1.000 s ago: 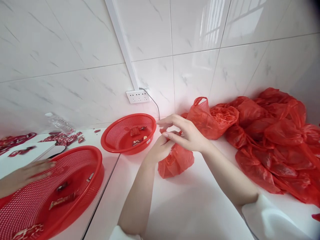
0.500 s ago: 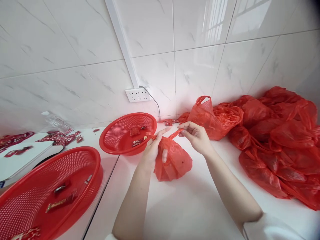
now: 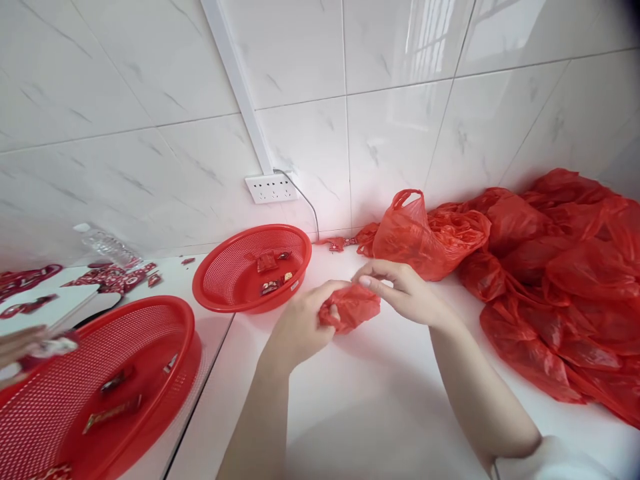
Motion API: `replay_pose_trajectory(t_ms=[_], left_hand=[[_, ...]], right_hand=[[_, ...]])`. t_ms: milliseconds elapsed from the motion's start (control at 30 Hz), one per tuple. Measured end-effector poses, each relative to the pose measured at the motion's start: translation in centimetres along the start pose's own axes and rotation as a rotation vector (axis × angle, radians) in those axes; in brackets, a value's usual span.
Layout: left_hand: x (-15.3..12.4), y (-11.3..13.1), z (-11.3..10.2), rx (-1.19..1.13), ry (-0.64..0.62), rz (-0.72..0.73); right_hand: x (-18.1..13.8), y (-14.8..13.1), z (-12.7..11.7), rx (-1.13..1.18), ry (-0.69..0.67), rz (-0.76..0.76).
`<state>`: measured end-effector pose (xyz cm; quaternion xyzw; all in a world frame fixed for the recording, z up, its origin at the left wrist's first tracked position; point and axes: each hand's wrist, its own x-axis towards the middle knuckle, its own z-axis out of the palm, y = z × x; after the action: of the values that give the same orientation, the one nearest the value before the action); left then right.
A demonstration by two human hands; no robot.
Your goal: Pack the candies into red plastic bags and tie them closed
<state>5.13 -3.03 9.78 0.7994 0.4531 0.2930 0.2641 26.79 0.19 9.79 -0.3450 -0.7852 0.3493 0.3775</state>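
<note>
A small red plastic bag, bunched into a compact bundle, is held just above the white table. My left hand is closed around its left side, with a fingertip showing at the front. At the bag's upper right edge, my right hand has its fingers bent and thumb close to them, pinching the bag's top. The exact spot between those fingertips is partly hidden. What the bag contains does not show.
A red basket with a few wrapped snacks stands behind left; a larger basket is at left. Another person's hand reaches over it. Full red bags pile up at right. A bottle lies by the wall.
The bag has gone from hanging full with its handles pulled apart to a smaller, bunched bundle in my hands. Another person's hand has come in at far left.
</note>
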Motion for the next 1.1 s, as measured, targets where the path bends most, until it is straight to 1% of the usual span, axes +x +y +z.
replay_pose_trajectory(t_ms=[33,67,133,200,300,367,433,467,500,567,633,700,767,833,933,1000,1100], left_hand=[[-0.2,0.2,-0.1,0.14,0.042,0.056],[-0.3,0.3,-0.1,0.237,0.067,0.121],[-0.3,0.1,-0.1,0.302,0.078,0.256],[0.0,-0.4,0.0,0.265,0.116,0.337],[0.5,-1.2,0.2,0.157,0.237,0.372],[0.8,-1.7,0.6,0.055,0.296,0.381],[1.1,-2.2,1.2,-0.059,0.298,0.379],[1.3,-2.3,1.5,-0.106,0.285,0.369],[1.4,-2.4,1.8,-0.137,0.274,0.357],[1.6,-2.4,2.2,-0.139,0.28,0.336],[1.5,-2.3,2.1,-0.078,0.322,0.292],[1.4,-2.0,1.4,0.009,0.345,0.197],[1.1,-1.9,0.5,0.086,0.317,0.068],[0.9,-2.0,-0.5,0.111,0.259,-0.044],[0.8,-2.3,-1.6,0.062,0.193,-0.149],[0.7,-2.8,-2.0,0.04,0.174,-0.204],[0.6,-4.1,-2.7,0.066,0.142,-0.333]], right_hand=[[0.2,0.5,0.3,0.013,0.02,-0.005],[0.4,0.9,0.7,0.035,0.0,-0.028],[0.7,1.7,1.4,0.084,-0.106,-0.086],[0.9,2.3,1.9,0.133,-0.178,-0.105],[0.9,2.5,2.3,0.149,-0.196,-0.051],[1.0,2.4,2.3,0.15,-0.249,-0.004],[1.2,2.4,2.5,0.228,-0.285,0.021],[1.3,2.5,2.6,0.302,-0.274,0.02],[1.5,2.5,2.8,0.383,-0.239,0.013],[1.9,2.8,3.3,0.507,-0.098,0.008],[2.3,3.2,3.6,0.548,0.048,0.052],[2.4,3.4,3.6,0.559,0.138,0.104],[2.4,3.4,3.2,0.596,0.186,0.118],[2.3,3.4,2.4,0.685,0.215,0.147],[2.1,3.7,0.8,0.811,0.205,0.283],[1.9,4.4,-0.3,0.762,0.221,0.342],[1.5,6.1,-2.2,0.585,0.325,0.338]])
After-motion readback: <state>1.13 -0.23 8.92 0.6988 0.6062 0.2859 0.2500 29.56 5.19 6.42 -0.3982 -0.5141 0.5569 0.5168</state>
